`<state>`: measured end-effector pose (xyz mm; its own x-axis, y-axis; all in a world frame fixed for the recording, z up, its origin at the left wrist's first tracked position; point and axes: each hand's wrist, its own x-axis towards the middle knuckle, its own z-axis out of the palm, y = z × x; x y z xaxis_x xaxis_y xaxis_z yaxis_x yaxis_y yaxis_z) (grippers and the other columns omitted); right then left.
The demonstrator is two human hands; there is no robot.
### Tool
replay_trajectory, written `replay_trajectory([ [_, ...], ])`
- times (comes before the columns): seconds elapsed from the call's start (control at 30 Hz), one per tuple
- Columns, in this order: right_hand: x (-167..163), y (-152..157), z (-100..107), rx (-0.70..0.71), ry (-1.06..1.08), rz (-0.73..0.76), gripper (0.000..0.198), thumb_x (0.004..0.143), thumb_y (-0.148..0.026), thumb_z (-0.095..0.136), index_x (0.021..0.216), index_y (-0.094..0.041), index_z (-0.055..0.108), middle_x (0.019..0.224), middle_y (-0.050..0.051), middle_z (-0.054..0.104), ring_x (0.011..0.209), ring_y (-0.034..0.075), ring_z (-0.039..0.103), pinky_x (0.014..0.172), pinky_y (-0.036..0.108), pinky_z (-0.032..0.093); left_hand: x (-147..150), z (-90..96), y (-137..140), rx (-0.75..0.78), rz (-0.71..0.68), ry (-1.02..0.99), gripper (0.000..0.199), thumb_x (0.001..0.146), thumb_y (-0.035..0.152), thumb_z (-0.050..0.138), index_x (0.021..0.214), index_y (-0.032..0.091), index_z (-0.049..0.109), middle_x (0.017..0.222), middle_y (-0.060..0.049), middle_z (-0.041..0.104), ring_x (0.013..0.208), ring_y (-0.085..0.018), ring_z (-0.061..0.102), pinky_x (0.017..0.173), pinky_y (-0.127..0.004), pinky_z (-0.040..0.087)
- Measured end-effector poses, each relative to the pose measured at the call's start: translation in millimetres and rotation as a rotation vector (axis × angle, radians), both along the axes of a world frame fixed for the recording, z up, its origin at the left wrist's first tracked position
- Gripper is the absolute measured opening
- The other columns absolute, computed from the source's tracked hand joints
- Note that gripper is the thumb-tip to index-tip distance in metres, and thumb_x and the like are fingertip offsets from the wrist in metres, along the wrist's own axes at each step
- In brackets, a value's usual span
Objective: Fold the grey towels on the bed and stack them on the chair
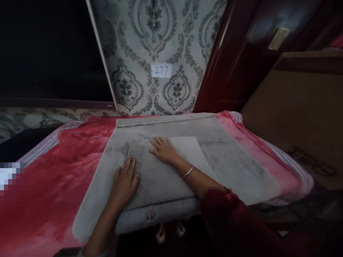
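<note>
A small grey towel (160, 178) lies flat on top of a larger grey towel (235, 167), close to the front edge of the table. My left hand (124, 184) rests at the small towel's left edge, its fingers stretched out and slightly apart. Near the far edge of the same towel, my right hand (164, 150) lies flat with its fingers spread, a silver bangle on that wrist. Neither hand grips the fabric. A small pink motif (150, 214) shows on the grey cloth hanging at the front edge.
A red and pink blanket (66, 167) covers the table beneath the towels. At the right stands a large cardboard box (297, 107). Behind are a dark television (50, 53), patterned wallpaper with a paper label (161, 70) reading 277, and a dark red door (235, 46).
</note>
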<state>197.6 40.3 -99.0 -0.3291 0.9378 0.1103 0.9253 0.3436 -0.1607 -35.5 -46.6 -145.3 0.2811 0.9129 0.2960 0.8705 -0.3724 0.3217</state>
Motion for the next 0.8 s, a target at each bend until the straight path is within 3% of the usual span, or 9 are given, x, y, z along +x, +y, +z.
replay_trajectory([
  [0.17, 76, -2, -7, 0.003, -0.017, -0.286, 0.058, 0.107, -0.054, 0.029, 0.154, -0.024, 0.043, 0.159, 0.010, 0.041, 0.148, 0.027, 0.032, 0.121, 0.054, 0.021, -4, -2.9, 4, 0.031, -0.026, -0.015, 0.060, 0.099, 0.037, 0.034, 0.153, 0.013, 0.042, 0.163, -0.018, 0.034, 0.149, -0.029, 0.037, 0.119, -0.056, 0.033],
  [0.33, 141, -21, -14, -0.038, 0.035, -0.483, 0.059, 0.108, -0.048, 0.023, 0.160, -0.023, 0.031, 0.165, 0.011, 0.030, 0.151, 0.029, 0.027, 0.119, 0.058, 0.025, -1, 0.9, 3, 0.020, -0.017, -0.018, 0.061, 0.098, 0.038, 0.032, 0.152, 0.010, 0.043, 0.163, -0.019, 0.033, 0.150, -0.031, 0.035, 0.119, -0.059, 0.032],
  [0.47, 167, -45, -12, -0.132, 0.049, -0.577, 0.059, 0.107, -0.041, 0.022, 0.162, -0.019, 0.027, 0.166, 0.013, 0.026, 0.152, 0.030, 0.024, 0.119, 0.059, 0.024, 3, 2.7, 3, -0.010, -0.002, -0.031, 0.063, 0.096, 0.040, 0.034, 0.151, 0.010, 0.044, 0.164, -0.019, 0.031, 0.151, -0.031, 0.033, 0.121, -0.058, 0.030],
  [0.53, 163, -61, -7, -0.115, 0.053, -0.638, 0.061, 0.107, -0.042, 0.025, 0.162, -0.017, 0.025, 0.167, 0.016, 0.022, 0.153, 0.033, 0.022, 0.117, 0.062, 0.026, 2, 2.8, 5, -0.022, -0.001, -0.042, 0.065, 0.095, 0.041, 0.034, 0.151, 0.009, 0.043, 0.164, -0.019, 0.030, 0.151, -0.031, 0.032, 0.121, -0.057, 0.029],
  [0.6, 143, -82, -1, -0.028, 0.055, -0.610, 0.063, 0.106, -0.043, 0.028, 0.163, -0.016, 0.024, 0.167, 0.017, 0.020, 0.153, 0.033, 0.020, 0.118, 0.062, 0.025, 0, 4.7, 7, -0.033, -0.004, -0.049, 0.066, 0.095, 0.042, 0.034, 0.151, 0.009, 0.043, 0.164, -0.019, 0.030, 0.151, -0.031, 0.032, 0.121, -0.057, 0.029],
  [0.67, 108, -105, 2, 0.058, 0.046, -0.443, 0.061, 0.106, -0.042, 0.031, 0.161, -0.017, 0.028, 0.166, 0.016, 0.022, 0.154, 0.032, 0.019, 0.120, 0.060, 0.022, -1, 10.2, 6, -0.046, -0.017, -0.050, 0.066, 0.094, 0.043, 0.035, 0.151, 0.011, 0.044, 0.164, -0.018, 0.031, 0.151, -0.031, 0.033, 0.121, -0.056, 0.030],
  [0.8, 24, -146, -5, 0.061, 0.032, -0.056, 0.056, 0.105, -0.042, 0.039, 0.155, -0.018, 0.042, 0.165, 0.013, 0.029, 0.153, 0.029, 0.022, 0.122, 0.057, 0.021, 8, 27.4, -13, 0.075, -0.008, 0.026, 0.059, 0.095, 0.042, 0.038, 0.146, 0.015, 0.051, 0.162, -0.016, 0.037, 0.151, -0.035, 0.031, 0.121, -0.060, 0.028],
])
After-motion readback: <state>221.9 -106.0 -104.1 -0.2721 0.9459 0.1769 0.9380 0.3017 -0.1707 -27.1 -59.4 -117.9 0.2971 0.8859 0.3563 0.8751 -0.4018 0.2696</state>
